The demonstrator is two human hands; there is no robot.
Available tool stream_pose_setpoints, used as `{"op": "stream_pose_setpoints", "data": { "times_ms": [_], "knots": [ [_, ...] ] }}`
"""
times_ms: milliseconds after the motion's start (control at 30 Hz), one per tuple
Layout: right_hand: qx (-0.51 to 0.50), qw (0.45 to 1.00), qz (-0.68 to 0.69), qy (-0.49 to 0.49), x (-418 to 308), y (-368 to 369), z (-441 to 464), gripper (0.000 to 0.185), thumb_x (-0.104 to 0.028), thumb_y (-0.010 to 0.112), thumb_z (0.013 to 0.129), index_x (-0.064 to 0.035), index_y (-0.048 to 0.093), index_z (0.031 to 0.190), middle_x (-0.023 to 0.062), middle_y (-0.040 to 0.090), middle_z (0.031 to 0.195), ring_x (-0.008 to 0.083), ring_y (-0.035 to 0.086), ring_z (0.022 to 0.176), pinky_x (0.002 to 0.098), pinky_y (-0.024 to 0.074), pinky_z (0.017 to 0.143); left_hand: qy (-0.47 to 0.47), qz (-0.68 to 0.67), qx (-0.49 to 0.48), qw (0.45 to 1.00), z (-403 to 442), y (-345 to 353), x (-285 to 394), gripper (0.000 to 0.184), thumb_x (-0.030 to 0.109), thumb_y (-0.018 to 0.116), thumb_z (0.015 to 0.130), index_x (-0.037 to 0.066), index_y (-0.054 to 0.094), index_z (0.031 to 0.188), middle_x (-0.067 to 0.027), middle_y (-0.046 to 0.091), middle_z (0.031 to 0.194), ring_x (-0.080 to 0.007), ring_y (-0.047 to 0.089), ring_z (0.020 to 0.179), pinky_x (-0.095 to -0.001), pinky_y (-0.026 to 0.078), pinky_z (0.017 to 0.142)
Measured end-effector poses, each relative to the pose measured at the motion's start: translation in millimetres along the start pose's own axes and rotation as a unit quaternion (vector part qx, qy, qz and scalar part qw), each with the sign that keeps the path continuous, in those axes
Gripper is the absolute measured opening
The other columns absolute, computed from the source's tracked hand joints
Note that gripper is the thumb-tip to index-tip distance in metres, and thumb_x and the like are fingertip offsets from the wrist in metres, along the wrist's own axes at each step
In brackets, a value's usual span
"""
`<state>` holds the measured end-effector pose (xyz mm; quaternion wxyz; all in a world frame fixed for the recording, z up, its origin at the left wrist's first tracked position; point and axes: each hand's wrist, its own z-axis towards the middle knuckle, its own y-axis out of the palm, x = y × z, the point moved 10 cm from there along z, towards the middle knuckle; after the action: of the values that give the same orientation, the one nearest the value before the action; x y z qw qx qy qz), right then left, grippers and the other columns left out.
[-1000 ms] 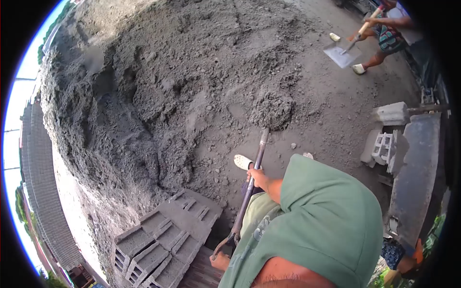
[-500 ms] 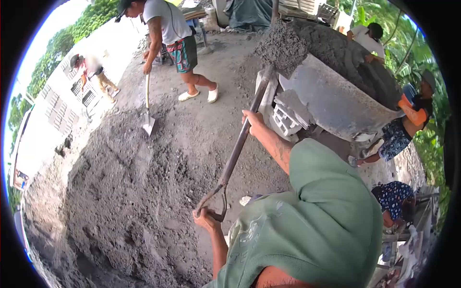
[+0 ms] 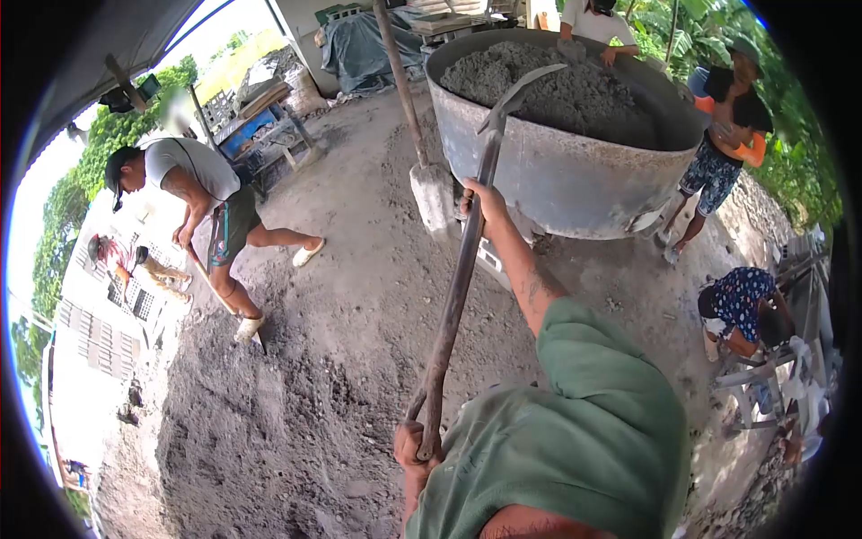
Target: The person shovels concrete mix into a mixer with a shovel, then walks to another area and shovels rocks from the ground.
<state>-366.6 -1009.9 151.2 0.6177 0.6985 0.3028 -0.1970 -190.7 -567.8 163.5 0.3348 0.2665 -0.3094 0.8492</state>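
Observation:
I hold a shovel (image 3: 462, 278) that slants up and away from me. My left hand (image 3: 417, 449) is closed around the grip at its near end. Farther up, my right hand (image 3: 485, 207) wraps round the dark shaft. The shovel's blade, turned nearly edge-on, is over a large round metal tub (image 3: 557, 166). Grey, lumpy mix (image 3: 566, 94) lies inside the tub, behind the blade. No load shows on the blade from this side.
A person (image 3: 197, 189) digs with another shovel at the grey heap (image 3: 242, 431) on the left. Against the tub leans an upright tool (image 3: 435, 198) with a caked blade. People stand behind and right of the tub; another crouches by a wooden frame (image 3: 754, 386).
The shovel was heaped with grey mix beside the tub; now its blade is tipped over the tub without that heap. The view has swung right. The digging person has bent lower.

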Motion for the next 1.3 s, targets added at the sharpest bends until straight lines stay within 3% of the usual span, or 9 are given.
{"op": "stream_pose_setpoints", "data": {
  "times_ms": [233,333,467,733,1000,1067,1100,1233,1300],
  "knots": [
    [-0.093,0.945,0.0,0.313,238.9,73.5,-114.5,0.023,-0.019,0.068,0.076,-0.0095,0.047,0.076,0.0012,0.048,0.059,0.014,0.048,0.048,0.0267,0.0417,0.046,-0.454,0.224,0.312,0.804,-243.4,-134.5,8.4,0.022,0.008,0.065,0.062,-0.001,0.058,0.081,-0.0107,0.057,0.077,-0.0182,0.049,0.07,-0.0322,0.041,0.07],
    [-0.12,0.87,-0.131,0.461,384.1,49.6,-209.6,0.025,-0.019,0.068,0.074,-0.0097,0.046,0.064,0.0053,0.048,0.054,0.0191,0.05,0.046,0.0319,0.0421,0.045,-0.56,0.061,0.376,0.736,-320.1,-129.4,63.1,0.025,0.009,0.063,0.061,-0.003,0.059,0.082,-0.0097,0.059,0.077,-0.0182,0.053,0.065,-0.0307,0.044,0.066],
    [-0.17,0.676,-0.314,0.644,498.6,-39.8,-392.4,0.024,-0.017,0.064,0.076,-0.0087,0.047,0.061,0.006,0.048,0.055,0.0194,0.052,0.05,0.034,0.0473,0.049,-0.451,-0.036,0.692,0.563,-367.3,-82.9,190.3,0.045,0.005,0.06,0.061,-0.007,0.053,0.103,-0.0169,0.061,0.085,-0.0199,0.058,0.059,-0.0287,0.049,0.057],
    [-0.265,0.316,-0.539,0.735,497.5,-237.7,-661.8,0.015,-0.009,0.059,0.079,-0.0039,0.047,0.072,0.0044,0.048,0.06,0.0161,0.049,0.051,0.0282,0.0472,0.045,-0.229,-0.155,0.946,0.169,-369.8,33.2,258.6,0.028,0.008,0.056,0.082,0.01,0.047,0.108,-0.0004,0.041,0.06,-0.0113,0.04,0.047,-0.029,0.037,0.045],
    [-0.472,0.202,-0.532,0.673,524.8,-172.1,-759.8,0.03,-0.025,0.068,0.077,-0.0044,0.049,0.088,0.0098,0.057,0.073,0.0191,0.058,0.06,0.0335,0.0512,0.052,-0.052,-0.143,0.986,0.073,-457.1,-69.7,124.3,0.03,0.003,0.057,0.08,0.012,0.046,0.106,-0.0009,0.042,0.062,-0.0112,0.042,0.052,-0.0303,0.039,0.047],
    [-0.471,0.091,-0.536,0.694,518.9,-133.9,-778.8,0.026,-0.028,0.058,0.084,-0.0053,0.048,0.089,0.0069,0.056,0.071,0.0171,0.055,0.057,0.0319,0.0489,0.051,-0.073,-0.109,0.988,0.076,-500.1,-144.8,54.3,0.031,0.001,0.057,0.077,0.006,0.047,0.106,-0.0029,0.047,0.062,-0.0112,0.043,0.047,-0.0253,0.038,0.042],
    [-0.487,0.124,-0.547,0.67,543.8,-119.9,-776.6,0.021,-0.025,0.054,0.087,-0.0046,0.048,0.087,0.0059,0.056,0.07,0.0159,0.054,0.055,0.0309,0.0479,0.051,-0.168,-0.044,0.978,0.111,-521.6,-179.9,30.9,0.03,0.0,0.058,0.077,0.004,0.047,0.104,-0.0033,0.047,0.059,-0.0106,0.042,0.044,-0.0237,0.038,0.041],
    [-0.543,0.12,-0.606,0.569,564.6,-22.0,-806.3,0.019,-0.014,0.042,0.091,-0.004,0.05,0.078,0.0034,0.054,0.062,0.0125,0.05,0.05,0.0294,0.0462,0.049,-0.07,-0.109,0.976,0.178,-499.4,-271.9,13.7,0.031,0.001,0.06,0.077,0.006,0.044,0.102,-0.0032,0.045,0.059,-0.0108,0.043,0.046,-0.0249,0.038,0.04],
    [-0.463,0.185,-0.548,0.672,603.4,-40.7,-824.5,0.02,-0.014,0.04,0.092,-0.004,0.05,0.078,0.0021,0.053,0.061,0.0113,0.05,0.048,0.0254,0.0448,0.045,-0.041,-0.13,0.97,0.2,-500.3,-312.2,20.1,0.029,0.006,0.062,0.077,0.009,0.042,0.098,-0.0028,0.043,0.06,-0.0113,0.043,0.047,-0.0261,0.039,0.041]
  ]
}}
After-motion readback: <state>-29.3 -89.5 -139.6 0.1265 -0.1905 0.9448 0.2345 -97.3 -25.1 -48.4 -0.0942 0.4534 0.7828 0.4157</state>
